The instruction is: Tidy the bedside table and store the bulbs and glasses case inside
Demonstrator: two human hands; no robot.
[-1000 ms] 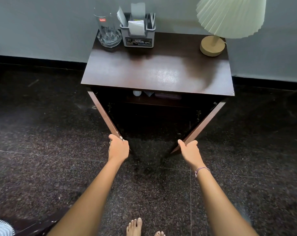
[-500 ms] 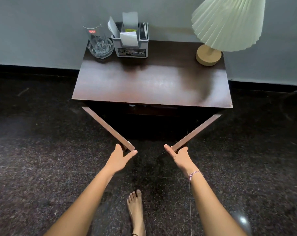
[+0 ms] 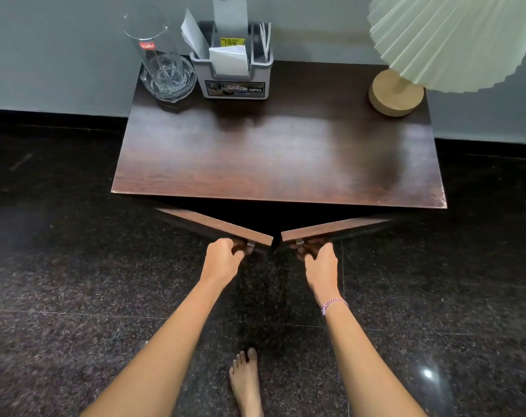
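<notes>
The dark wooden bedside table stands against the grey wall. Its two front doors are partly open, swung close to each other. My left hand grips the metal handle of the left door. My right hand grips the handle of the right door. The cabinet interior is dark and hidden; no bulbs or glasses case can be seen.
On the tabletop stand a tall glass in a glass bowl at the back left, a grey organiser with papers, and a lamp with a wooden base at the back right. My bare foot rests on the dark granite floor.
Both doors have swung inward from wide open to nearly meeting. My hands moved closer together and now hold the handles. The shelf with items inside is no longer visible.
</notes>
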